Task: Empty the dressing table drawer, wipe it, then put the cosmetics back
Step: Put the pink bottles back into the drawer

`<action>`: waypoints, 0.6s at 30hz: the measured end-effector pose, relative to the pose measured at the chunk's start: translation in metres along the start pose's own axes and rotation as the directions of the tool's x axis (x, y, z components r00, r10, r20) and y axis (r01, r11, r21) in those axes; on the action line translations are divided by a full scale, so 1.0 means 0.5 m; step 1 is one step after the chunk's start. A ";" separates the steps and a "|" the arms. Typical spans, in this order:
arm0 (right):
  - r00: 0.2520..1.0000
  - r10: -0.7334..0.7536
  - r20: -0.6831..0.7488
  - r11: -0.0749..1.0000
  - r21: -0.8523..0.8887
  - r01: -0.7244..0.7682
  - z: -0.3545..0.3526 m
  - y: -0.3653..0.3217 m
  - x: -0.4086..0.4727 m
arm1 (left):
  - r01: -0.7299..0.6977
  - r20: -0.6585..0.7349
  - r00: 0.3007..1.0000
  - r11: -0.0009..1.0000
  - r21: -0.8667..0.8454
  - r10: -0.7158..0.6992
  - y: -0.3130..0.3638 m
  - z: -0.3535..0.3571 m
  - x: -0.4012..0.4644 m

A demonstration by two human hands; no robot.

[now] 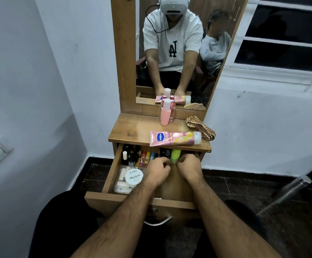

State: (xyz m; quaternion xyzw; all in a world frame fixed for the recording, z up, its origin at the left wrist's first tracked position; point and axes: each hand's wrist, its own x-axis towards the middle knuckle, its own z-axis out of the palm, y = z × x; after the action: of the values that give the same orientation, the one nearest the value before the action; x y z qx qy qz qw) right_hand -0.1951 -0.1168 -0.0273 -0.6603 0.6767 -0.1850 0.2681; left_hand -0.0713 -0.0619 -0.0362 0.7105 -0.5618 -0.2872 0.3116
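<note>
The wooden drawer [112,173] is pulled out under the dressing table top [131,129]. In its left half sit dark nail polish bottles [131,157], several small coloured sticks [147,156], a white nail polish remover tub [134,177] and a clear plastic box [122,184]. A green bottle [175,155] lies at the back of the right half. My left hand [158,170] is curled shut just left of the bottle's near end; whether it holds anything is hidden. My right hand [188,167] has its fingers closed on that end.
On the top lie a pink Vaseline tube [175,138], a pink bottle [165,114], a pink perfume bottle [172,109] and a checked cloth [201,127]. The mirror [170,53] reflects me and another person. A metal leg [291,187] stands on the right.
</note>
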 end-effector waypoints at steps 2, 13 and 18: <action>0.998 -0.050 -0.024 0.999 0.016 0.050 -0.018 -0.008 -0.014 | -0.032 -0.057 0.998 0.999 -0.003 0.032 0.001 -0.016 -0.012; 0.920 -0.315 -0.233 0.923 0.148 0.354 -0.164 -0.152 -0.024 | -0.145 -0.308 0.948 0.973 -0.179 0.084 0.075 -0.179 0.046; 0.933 -0.248 -0.260 0.917 0.248 0.313 -0.177 -0.200 0.076 | -0.126 -0.381 0.923 0.976 -0.179 0.049 0.096 -0.222 0.139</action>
State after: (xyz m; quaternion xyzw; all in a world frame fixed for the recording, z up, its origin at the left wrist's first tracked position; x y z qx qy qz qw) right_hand -0.1690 -0.1696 0.0984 -0.6802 0.5663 -0.3905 0.2533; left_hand -0.0029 -0.1250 0.0677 0.6913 -0.4916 -0.1870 0.4954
